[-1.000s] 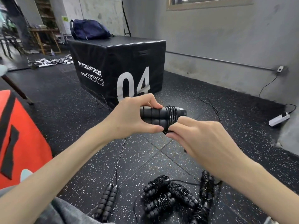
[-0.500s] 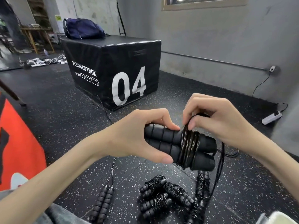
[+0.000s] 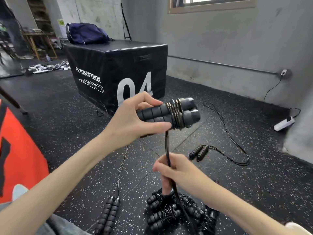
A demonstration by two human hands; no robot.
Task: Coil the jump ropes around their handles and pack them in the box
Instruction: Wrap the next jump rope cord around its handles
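Observation:
My left hand (image 3: 135, 119) grips a pair of black foam jump-rope handles (image 3: 157, 112) held side by side, with several turns of black cord (image 3: 176, 114) wound round them near their right end. The cord drops straight down from the coil into my right hand (image 3: 176, 172), which grips it below the handles. On the floor under my right hand lies a pile of coiled jump ropes (image 3: 171, 212). Two uncoiled ropes lie on the floor, one pair of handles at the lower left (image 3: 108, 214) and another to the right (image 3: 199, 152) with its cord looping away.
A black plyo box (image 3: 118, 68) marked 04 stands ahead with a dark blue bag (image 3: 86, 33) on top. An orange-red pad (image 3: 18, 155) is at my left. A white power strip (image 3: 284, 123) and cable lie by the grey wall. No packing box is identifiable.
My right hand has dropped from the top of the coil to well below the handles, pulling the cord taut downward. My left hand raised the handles a little.

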